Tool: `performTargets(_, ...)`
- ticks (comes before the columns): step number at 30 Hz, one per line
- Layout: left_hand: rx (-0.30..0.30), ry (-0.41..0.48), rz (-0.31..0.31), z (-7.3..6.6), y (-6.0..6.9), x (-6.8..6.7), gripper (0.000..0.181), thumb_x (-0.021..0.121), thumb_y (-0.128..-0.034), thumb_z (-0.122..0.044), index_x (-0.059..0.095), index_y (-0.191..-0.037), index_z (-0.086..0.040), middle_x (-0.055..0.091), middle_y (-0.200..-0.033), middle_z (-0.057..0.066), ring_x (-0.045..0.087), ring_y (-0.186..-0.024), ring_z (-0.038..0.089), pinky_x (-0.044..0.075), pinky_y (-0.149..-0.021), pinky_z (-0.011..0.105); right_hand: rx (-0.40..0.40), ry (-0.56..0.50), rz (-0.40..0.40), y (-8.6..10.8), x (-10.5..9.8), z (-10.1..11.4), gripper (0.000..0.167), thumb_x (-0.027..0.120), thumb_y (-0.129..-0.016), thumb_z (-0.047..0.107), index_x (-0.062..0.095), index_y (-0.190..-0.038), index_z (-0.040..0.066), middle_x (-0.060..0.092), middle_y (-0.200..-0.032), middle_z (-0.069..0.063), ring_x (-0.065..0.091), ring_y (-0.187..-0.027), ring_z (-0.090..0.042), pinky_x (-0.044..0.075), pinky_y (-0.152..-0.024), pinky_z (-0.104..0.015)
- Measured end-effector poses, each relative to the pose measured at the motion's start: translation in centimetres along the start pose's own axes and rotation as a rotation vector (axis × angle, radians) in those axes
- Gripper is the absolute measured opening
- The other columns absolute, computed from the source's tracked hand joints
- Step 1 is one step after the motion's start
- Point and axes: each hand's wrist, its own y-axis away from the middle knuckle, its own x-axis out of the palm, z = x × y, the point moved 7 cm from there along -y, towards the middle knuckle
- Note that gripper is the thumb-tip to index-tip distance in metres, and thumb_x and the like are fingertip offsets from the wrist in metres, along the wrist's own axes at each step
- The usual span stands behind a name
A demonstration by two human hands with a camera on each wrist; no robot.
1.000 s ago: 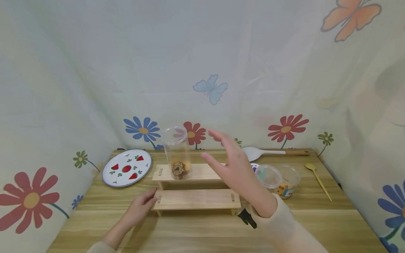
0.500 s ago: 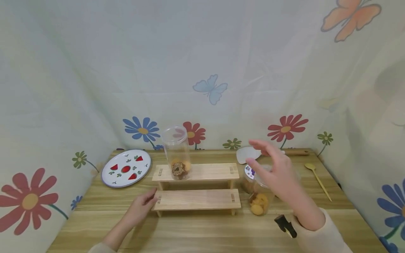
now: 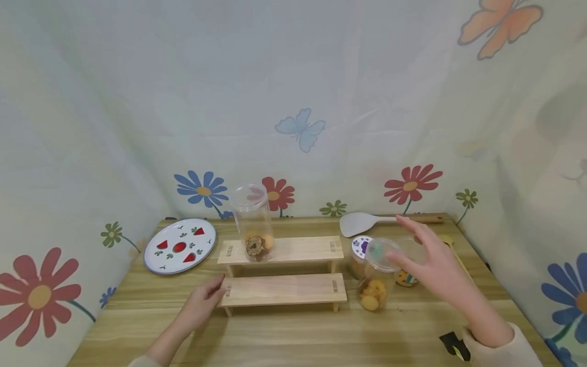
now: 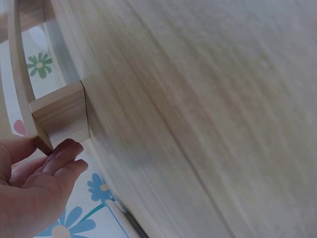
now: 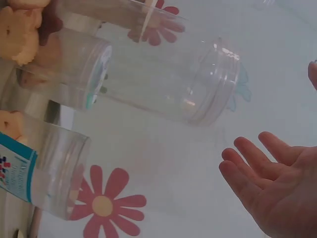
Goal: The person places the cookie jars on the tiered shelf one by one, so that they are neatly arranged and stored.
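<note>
My left hand (image 3: 198,309) holds the left end of the lower step of a wooden two-step stand (image 3: 284,289); in the left wrist view the thumb and fingers (image 4: 64,156) pinch the board's corner beside its leg (image 4: 64,116). My right hand (image 3: 440,270) hovers with spread, slightly bent fingers, touching nothing, just right of a tall clear jar (image 3: 380,275) with cookies. In the right wrist view the hand (image 5: 277,183) is apart from that jar's lid (image 5: 215,82). Another tall clear jar (image 3: 252,219) with cookies stands on the upper step's left part.
A short jar with a purple-patterned lid (image 3: 361,245) and a labelled jar (image 3: 407,278) stand by the tall one. Behind lie a white spatula (image 3: 359,223) and a yellow spoon (image 3: 447,239). At the left is a plate (image 3: 180,246) with strawberry-red patterns.
My right hand has moved right, from above the stand, past the tall cookie jar to its right side. The left hand has stayed at the stand's lower step. The head view has shifted slightly.
</note>
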Motion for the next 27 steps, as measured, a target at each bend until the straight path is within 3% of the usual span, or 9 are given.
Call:
performTargets(8, 0.004, 0.002, -0.001, -0.2, 0.1, -0.1, 0.041, 0.056, -0.0970, -0.005, 0.047, -0.132, 0.014, 0.050, -0.133, 0.027, 0.048, -0.123, 0.038, 0.039, -0.102, 0.048, 0.015, -0.047, 0.088, 0.4, 2.0, -2.5, 0.092, 0.076, -0.081, 0.044, 0.026, -0.152, 0.012, 0.037, -0.145, -0.022, 0.041, -0.126, -0.042, 0.040, -0.098, -0.060)
performTargets(16, 0.009, 0.009, -0.004, -0.2, 0.1, 0.0, 0.041, 0.056, -0.0969, -0.004, 0.047, -0.132, 0.014, 0.050, -0.134, 0.027, 0.047, -0.124, 0.037, 0.039, -0.103, 0.047, -0.011, -0.146, 0.154, 0.9, 3.5, -3.5, 0.093, 0.080, -0.079, 0.034, 0.027, -0.150, 0.006, 0.038, -0.144, -0.022, 0.038, -0.128, -0.040, 0.034, -0.102, -0.060)
performTargets(27, 0.010, 0.009, -0.013, -0.6, 0.4, -0.2, 0.041, 0.056, -0.0969, -0.005, 0.047, -0.132, 0.014, 0.049, -0.134, 0.027, 0.047, -0.124, 0.038, 0.037, -0.104, 0.048, 0.040, -0.194, 0.164, 1.1, 4.3, -4.6, 0.087, 0.078, -0.082, 0.029, 0.028, -0.150, 0.007, 0.043, -0.135, -0.023, 0.052, -0.115, -0.042, 0.048, -0.093, -0.051)
